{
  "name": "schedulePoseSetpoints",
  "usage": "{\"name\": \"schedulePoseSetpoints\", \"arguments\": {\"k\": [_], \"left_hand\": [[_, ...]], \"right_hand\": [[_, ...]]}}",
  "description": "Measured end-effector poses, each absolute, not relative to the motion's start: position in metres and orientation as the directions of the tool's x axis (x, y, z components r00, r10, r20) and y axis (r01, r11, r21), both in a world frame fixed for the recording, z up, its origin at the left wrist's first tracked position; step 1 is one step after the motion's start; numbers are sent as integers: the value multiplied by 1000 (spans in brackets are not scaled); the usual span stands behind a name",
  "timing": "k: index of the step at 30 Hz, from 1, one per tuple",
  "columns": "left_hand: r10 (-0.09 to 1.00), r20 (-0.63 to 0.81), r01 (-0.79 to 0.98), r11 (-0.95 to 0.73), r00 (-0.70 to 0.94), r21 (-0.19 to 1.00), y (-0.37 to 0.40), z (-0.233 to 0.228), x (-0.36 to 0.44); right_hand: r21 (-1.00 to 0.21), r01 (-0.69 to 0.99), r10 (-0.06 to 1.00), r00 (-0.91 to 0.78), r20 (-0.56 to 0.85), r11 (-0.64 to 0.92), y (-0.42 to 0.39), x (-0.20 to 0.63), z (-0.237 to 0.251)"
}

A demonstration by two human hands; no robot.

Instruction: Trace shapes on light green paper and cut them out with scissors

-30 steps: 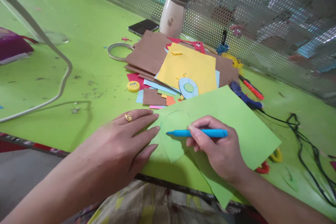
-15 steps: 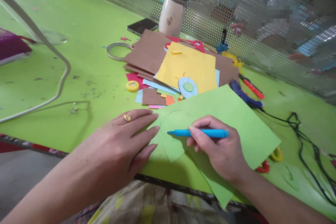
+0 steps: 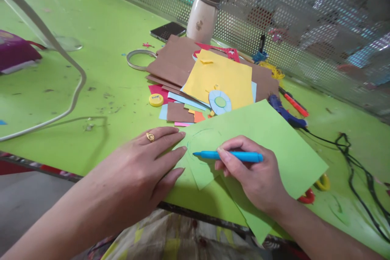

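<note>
Between the thumb and fingers of my right hand (image 3: 248, 170) is a blue felt-tip pen (image 3: 243, 156), its tip at the curved lines drawn on a green sheet of paper (image 3: 283, 146). Those lines form part of a rounded outline near the sheet's left end. My left hand (image 3: 152, 160), wearing a gold ring, lies flat with fingers stretched out, the fingertips on the paper's left edge. More green paper (image 3: 252, 211) sticks out beneath my right hand. Red and yellow scissor-like handles (image 3: 307, 197) peek out from under the sheet.
Behind the sheet lie brown paper (image 3: 170, 55), yellow paper (image 3: 222, 73) and a blue paper flower (image 3: 219, 102). A bottle (image 3: 201, 18) and a phone (image 3: 167, 30) stand farther back. A glue gun (image 3: 284, 113) trails a black cord right; a white cable (image 3: 70, 65) curves at left.
The pen tip has shifted very slightly left along the drawn outline. My left hand keeps its place on the paper; the whole view has moved a little.
</note>
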State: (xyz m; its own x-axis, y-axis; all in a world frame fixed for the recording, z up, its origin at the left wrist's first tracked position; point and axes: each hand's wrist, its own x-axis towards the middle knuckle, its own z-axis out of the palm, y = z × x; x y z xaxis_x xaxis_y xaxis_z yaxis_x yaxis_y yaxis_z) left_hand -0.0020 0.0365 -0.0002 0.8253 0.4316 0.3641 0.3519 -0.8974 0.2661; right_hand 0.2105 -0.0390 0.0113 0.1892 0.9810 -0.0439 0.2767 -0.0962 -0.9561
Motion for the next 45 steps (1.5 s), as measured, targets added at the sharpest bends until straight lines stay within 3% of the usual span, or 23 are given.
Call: {"name": "schedulePoseSetpoints", "arguments": {"k": [24,32,45], "left_hand": [[431,362,354,-898,826,261,35,-1,-2],[431,367,356,-899,825,256,35,-1,-2],[420,369,344,-904,829,254,36,-1,-2]], "right_hand": [[-962,263,979,204,-21,-76,-42,213,9],[-986,154,968,248,-31,-71,-40,214,8],[-960,273,973,229,-3,-67,-43,214,10]]}}
